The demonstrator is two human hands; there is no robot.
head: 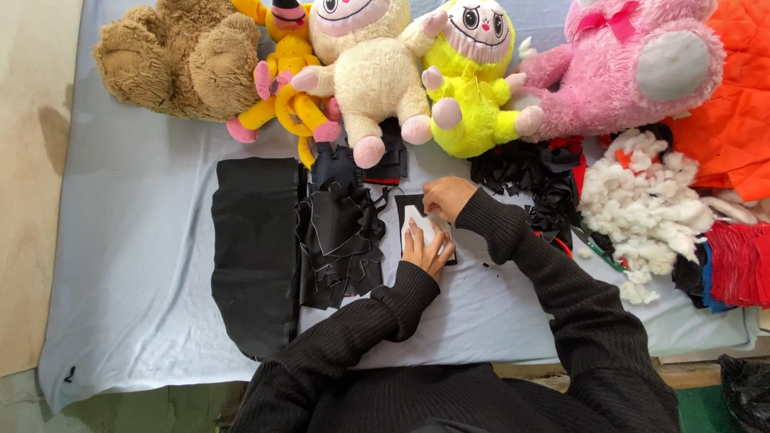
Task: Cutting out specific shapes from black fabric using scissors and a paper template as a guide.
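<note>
My left hand (423, 250) lies flat, fingers spread, pressing a white paper template (420, 224) onto a small piece of black fabric (408, 203) on the light blue table cover. My right hand (446, 197) is closed at the template's top right edge, fingers pinched as if around a small marking tool that I cannot make out. Both arms wear black ribbed sleeves. Just left of the hands lies a heap of cut black fabric shapes (337, 240).
A long black fabric piece (255, 240) lies at the left. Plush toys line the back: brown (180, 56), cream (369, 72), yellow (473, 88), pink (626, 68). White stuffing (642, 204), black scraps (529, 172), orange cloth (734, 128) and red fabric (742, 261) fill the right.
</note>
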